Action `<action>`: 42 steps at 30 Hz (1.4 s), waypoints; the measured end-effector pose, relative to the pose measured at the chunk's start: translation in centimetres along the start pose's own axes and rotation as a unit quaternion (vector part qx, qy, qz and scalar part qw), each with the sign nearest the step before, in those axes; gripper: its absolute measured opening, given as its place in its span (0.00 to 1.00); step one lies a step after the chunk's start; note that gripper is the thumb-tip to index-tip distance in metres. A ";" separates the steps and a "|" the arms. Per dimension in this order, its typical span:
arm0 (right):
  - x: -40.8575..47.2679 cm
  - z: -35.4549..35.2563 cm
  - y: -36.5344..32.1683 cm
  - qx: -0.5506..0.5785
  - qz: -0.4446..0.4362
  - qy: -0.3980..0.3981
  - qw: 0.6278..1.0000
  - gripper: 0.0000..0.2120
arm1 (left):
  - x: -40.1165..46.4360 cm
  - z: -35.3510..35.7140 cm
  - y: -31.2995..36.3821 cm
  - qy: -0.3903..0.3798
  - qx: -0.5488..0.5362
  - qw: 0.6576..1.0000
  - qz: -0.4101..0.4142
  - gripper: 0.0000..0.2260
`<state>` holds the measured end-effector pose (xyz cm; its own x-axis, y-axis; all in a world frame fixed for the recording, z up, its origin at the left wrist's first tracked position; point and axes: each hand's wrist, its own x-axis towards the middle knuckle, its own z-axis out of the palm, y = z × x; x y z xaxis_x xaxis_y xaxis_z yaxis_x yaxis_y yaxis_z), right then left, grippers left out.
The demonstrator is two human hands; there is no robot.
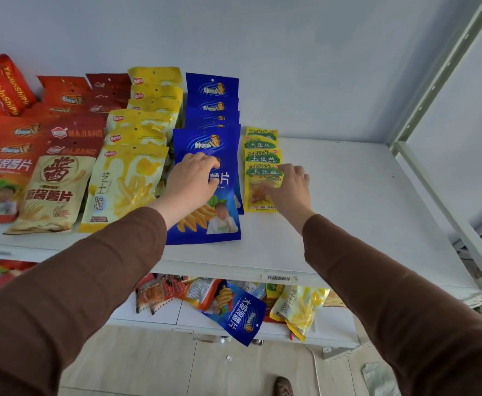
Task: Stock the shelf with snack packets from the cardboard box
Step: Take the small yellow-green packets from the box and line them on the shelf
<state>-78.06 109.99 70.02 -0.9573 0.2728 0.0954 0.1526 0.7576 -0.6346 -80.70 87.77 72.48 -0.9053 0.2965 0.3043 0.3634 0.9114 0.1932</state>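
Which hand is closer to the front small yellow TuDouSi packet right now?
Right. The right hand touches the front small yellow TuDouSi packet at its right edge; the left hand rests on the blue packet beside it.

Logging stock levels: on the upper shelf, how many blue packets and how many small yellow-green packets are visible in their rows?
Blue packets: 5 visible
Small yellow-green packets: 4 visible
Total: 9, though overlap may hide more.

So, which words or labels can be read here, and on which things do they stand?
"YaJunShiPin": red packets, far left.
"MAJIANG": dark red packets.
"TuDouSi": small yellow packets.
"TIANQINFOOD": front small packet's bottom edge, partly hidden.
Shelf barcode sticker: too small to read.
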 end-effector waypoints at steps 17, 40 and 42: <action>-18.6 5.1 -10.2 -0.075 -0.411 -0.190 0.889 0.18 | -27.8 -6.9 -4.4 0.018 0.006 0.958 -0.285 0.15; -72.0 33.1 -22.5 -0.136 -0.510 -0.495 0.691 0.17 | -94.2 -10.6 -18.2 -0.026 -0.069 0.759 -0.647 0.13; -74.6 36.6 -22.7 -0.129 -0.485 -0.521 0.691 0.18 | -97.5 -9.3 -20.0 -0.038 -0.085 0.733 -0.673 0.15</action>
<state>-19.08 50.76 49.25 -0.2770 -0.9099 -0.3089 -0.7746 0.4016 -0.4885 2.37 37.94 47.61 -0.4758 -0.8188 -0.3212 -0.8551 0.3452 0.3867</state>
